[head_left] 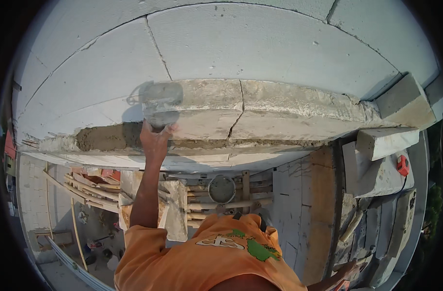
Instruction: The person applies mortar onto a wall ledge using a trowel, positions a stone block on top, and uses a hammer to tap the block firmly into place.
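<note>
A row of pale grey concrete blocks lies along a ledge against the wall. My left hand (156,137) is at the left end of the nearer block (197,123), its thumb against the front face and its fingers at the end corner. Left of that block, a strip of wet grey mortar (102,137) is spread on the ledge. Another block (299,116) adjoins on the right, with a dark crooked joint between them. At the lower right, my right hand (346,272) is low beside stacked blocks; its fingers are too unclear to read.
A round bucket of grey mix (222,188) stands below on bamboo poles (231,206). A red tape measure (403,165) sits on loose blocks (384,177) at the right. Upright blocks (408,102) lean by the wall's right end. Far below at left, a floor shows.
</note>
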{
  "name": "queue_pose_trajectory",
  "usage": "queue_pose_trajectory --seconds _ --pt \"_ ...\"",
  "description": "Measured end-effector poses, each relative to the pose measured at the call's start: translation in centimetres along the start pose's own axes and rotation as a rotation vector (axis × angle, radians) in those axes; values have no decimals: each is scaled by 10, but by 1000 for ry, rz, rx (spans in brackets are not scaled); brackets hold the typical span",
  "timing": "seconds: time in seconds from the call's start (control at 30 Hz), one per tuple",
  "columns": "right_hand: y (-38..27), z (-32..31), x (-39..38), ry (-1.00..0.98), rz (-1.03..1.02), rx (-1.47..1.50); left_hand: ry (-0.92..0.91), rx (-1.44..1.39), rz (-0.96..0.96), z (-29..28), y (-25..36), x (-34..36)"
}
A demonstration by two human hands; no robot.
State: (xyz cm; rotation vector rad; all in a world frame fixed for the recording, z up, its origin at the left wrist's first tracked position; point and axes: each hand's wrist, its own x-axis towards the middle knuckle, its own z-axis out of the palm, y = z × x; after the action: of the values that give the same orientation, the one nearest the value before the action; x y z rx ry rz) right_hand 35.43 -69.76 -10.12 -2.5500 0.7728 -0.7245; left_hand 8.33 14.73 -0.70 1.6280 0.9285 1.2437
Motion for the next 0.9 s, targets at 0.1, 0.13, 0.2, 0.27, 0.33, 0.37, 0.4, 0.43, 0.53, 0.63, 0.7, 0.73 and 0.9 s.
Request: queue_pose_trajectory --seconds 0.1,0.13,0.2,0.27,0.33,0.37,0.4,0.43,0.53,0.63,0.7,0.73,0.9 --pt "-122 -37 -37 266 -117 150 1 7 -23 -8 2 -2" --pt "-152 -45 -41 327 -194 205 -18 37 -41 -11 5 -3" --pt "-213 -70 -47 449 -331 326 -2 98 -51 -6 -6 2" --pt "-276 -91 -55 478 -432 413 9 145 -59 -4 -2 5" --pt "-333 -107 -67 410 -497 464 -65 104 -59 -2 17 4" --pt "-362 -109 -78 322 -526 492 -43 96 -57 0 15 8" --pt "-410 -103 -100 161 -603 526 -29 117 -47 -12 -3 9" --pt "-446 -104 -127 -41 -701 656 -35 131 -30 -16 -12 6" --pt "-522 -121 -198 -474 -914 863 -159 188 -110 -10 14 11" --pt "-584 -117 -261 -759 -1113 757 -65 265 -46 -18 -6 9" --pt "-607 -120 -291 -765 -1304 754 -96 221 -59 -18 0 10" --pt "-619 -113 -300 -780 -1371 795 -136 191 -69 -19 4 11" --pt "-663 -129 -363 -783 -1499 887 -133 218 -94 -20 8 8"
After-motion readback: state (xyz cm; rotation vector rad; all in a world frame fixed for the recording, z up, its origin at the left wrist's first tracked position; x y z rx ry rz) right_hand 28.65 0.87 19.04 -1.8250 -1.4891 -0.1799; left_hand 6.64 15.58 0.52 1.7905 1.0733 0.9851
